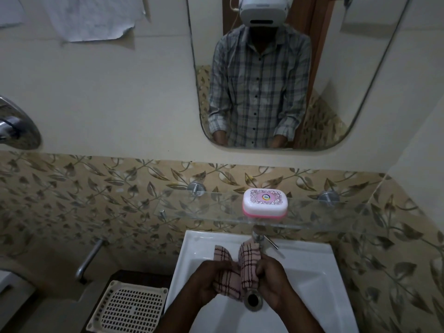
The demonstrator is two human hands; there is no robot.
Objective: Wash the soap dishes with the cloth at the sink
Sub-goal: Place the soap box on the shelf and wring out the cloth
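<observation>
Over the white sink, both my hands grip a pink checked cloth. My left hand holds its left part and my right hand holds its right part, with the cloth bunched between them above the drain. A closed white and pink soap dish with a patterned lid rests on the glass shelf above the sink, apart from my hands. The tap sits just behind the cloth, partly hidden by it.
A cream perforated basket stands left of the sink. A metal pipe runs down the tiled wall at left. A mirror hangs above the shelf and shows a person in a checked shirt. A chrome fitting juts out at far left.
</observation>
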